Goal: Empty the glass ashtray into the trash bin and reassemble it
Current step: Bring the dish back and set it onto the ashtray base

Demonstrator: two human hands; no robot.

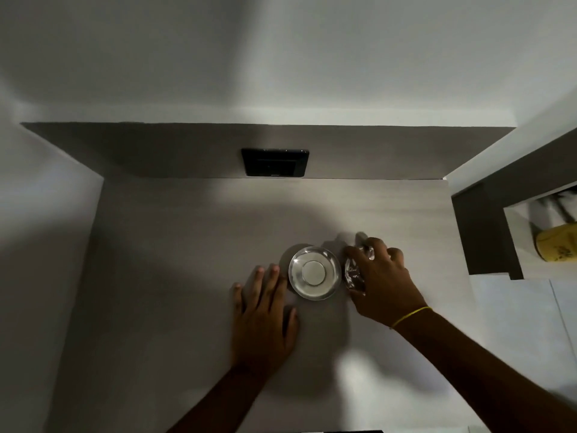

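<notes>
1. Right hand (382,278) is wrapped over a clear glass piece (356,270), thumb on its far edge and fingers curled across the top, palm covering most of it; the glass looks tilted on edge, though blur makes the exact angle hard to call.
2. Immediately left of that grasp, a round glass dish (314,272) sits flat on the tabletop (175,251), rim up, with a pale round disc showing at its centre. Dish and held glass look to be touching or very nearly so; I cannot tell which.
3. Left of the dish, the left hand (263,317) lies palm down on the tabletop, fingers spread and holding nothing, fingertips (274,268) just beside the dish's rim.
4. On the right wrist, nearer the body than the grip, there's a thin yellow band (411,316).
5. Well beyond the grip, on the upright panel behind the tabletop, a black rectangular plate (275,162) is set into the surface.
6. Far right of the grip, past the table's edge, an open shelf (487,232) holds a blurred yellow object (557,245) and something white behind it; neither can be identified.
</notes>
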